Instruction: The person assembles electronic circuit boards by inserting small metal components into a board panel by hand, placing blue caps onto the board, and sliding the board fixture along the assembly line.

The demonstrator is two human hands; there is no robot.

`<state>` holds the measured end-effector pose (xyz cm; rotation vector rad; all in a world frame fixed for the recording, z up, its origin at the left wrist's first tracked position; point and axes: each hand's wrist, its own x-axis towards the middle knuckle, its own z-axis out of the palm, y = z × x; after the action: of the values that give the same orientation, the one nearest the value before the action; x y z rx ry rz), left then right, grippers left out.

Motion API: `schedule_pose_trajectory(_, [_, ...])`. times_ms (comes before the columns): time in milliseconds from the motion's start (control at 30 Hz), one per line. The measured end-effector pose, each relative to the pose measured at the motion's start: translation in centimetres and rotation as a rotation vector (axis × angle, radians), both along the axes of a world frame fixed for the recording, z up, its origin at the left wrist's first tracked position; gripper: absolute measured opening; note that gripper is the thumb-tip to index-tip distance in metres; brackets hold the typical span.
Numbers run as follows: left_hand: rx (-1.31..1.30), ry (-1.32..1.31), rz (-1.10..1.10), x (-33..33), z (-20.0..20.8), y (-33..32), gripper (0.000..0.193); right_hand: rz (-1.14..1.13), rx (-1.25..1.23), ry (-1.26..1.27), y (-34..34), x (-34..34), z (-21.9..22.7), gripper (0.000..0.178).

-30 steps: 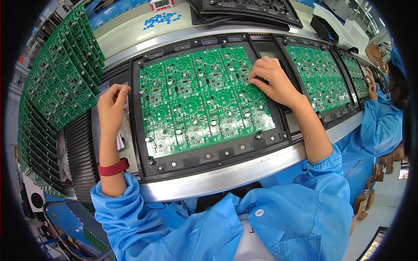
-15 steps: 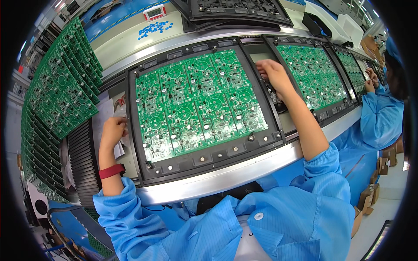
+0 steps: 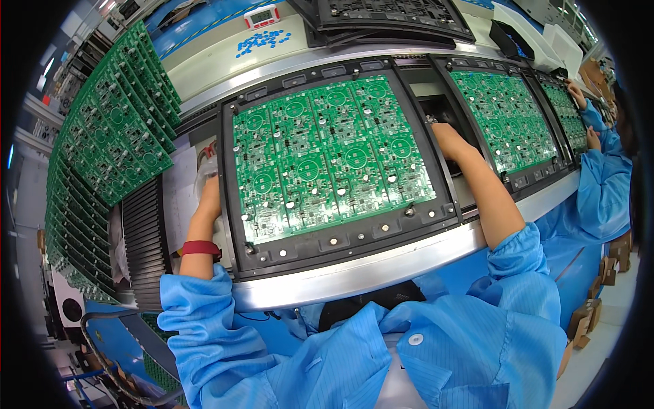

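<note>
A green circuit board panel (image 3: pixel 327 163) with several white and black components lies in a black carrier frame (image 3: pixel 306 238) in front of me. On its left side, my left hand (image 3: pixel 211 194) reaches down beside the frame next to a clear plastic bag (image 3: pixel 206 170) and a red-handled item (image 3: pixel 208 150); its fingers are hidden. To the right, my right hand (image 3: pixel 448 141) dips into the gap between two carriers, at a black bin (image 3: pixel 446 109). Its fingers are curled together, and a tiny shiny thing shows at the tips, too small to name.
Upright green boards (image 3: pixel 102 136) stand in a black rack (image 3: pixel 144 228) at left. Behind are blue pieces (image 3: pixel 262 42), a timer (image 3: pixel 261 16) and stacked carriers (image 3: pixel 381 17). A second board (image 3: pixel 504 119) lies right; beyond it, a co-worker's sleeve (image 3: pixel 606 180).
My left hand has moved forward, its fingers passing out of sight by the bag. My right hand has lowered into the gap at the bin. The whole view has shifted slightly.
</note>
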<state>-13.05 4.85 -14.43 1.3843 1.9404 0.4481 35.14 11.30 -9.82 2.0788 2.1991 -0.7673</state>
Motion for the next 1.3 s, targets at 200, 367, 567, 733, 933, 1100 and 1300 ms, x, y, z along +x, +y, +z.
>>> schedule_pose_trajectory(200, [0.277,0.265,-0.238,0.1,1.2,-0.3,0.028,-0.011,0.113,-0.022,0.3,1.0,-0.8,0.031])
schedule_pose_trajectory(367, [0.167,0.412,-0.203,0.8,3.7,-1.0,0.02,-0.066,0.107,-0.03,0.2,0.5,0.0,0.022])
schedule_pose_trajectory(567, [0.127,-0.323,-0.044,1.3,11.2,-3.1,0.013,-0.037,0.201,-0.01,0.9,1.6,-1.1,0.016])
schedule_pose_trajectory(733, [0.485,-1.113,0.259,2.6,12.9,-2.8,0.013,-0.078,0.304,0.156,0.9,1.1,0.1,0.013])
schedule_pose_trajectory(933, [0.209,-1.634,0.197,6.6,12.8,-1.4,0.015,-0.279,0.301,0.544,1.0,0.3,1.2,0.01])
schedule_pose_trajectory(1100, [0.028,-1.689,0.014,9.3,12.7,0.3,0.015,-0.313,0.257,1.006,0.8,-0.5,3.4,0.008])
schedule_pose_trajectory(1300, [0.063,-1.478,0.015,12.9,12.9,1.4,0.015,-0.262,0.205,1.321,-0.9,-3.2,7.3,0.009])
